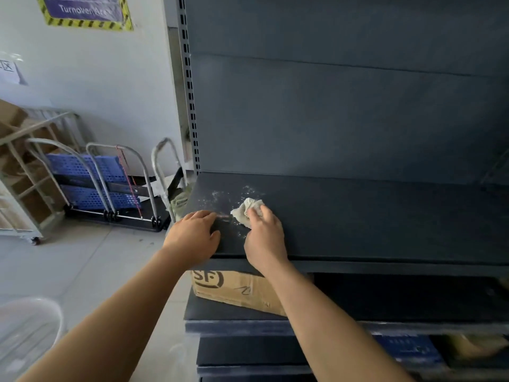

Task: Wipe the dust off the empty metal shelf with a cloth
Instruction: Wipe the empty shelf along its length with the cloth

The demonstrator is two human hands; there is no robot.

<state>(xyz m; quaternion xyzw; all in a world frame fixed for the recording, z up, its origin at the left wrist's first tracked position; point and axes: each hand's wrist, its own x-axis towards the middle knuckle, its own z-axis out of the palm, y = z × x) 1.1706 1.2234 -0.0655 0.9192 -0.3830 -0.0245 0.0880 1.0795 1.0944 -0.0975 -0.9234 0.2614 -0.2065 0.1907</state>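
A dark grey metal shelf runs across the middle of the view with nothing standing on it. White dust specks lie near its left end. My right hand presses a crumpled pale cloth flat onto the shelf, just right of the dust. My left hand rests palm down on the shelf's front left corner, fingers spread, holding nothing.
A cardboard box sits on the lower shelf under my hands. Left of the shelving, folded platform trolleys with blue plastic crates stand against the white wall. A clear plastic bin is at the bottom left on the floor.
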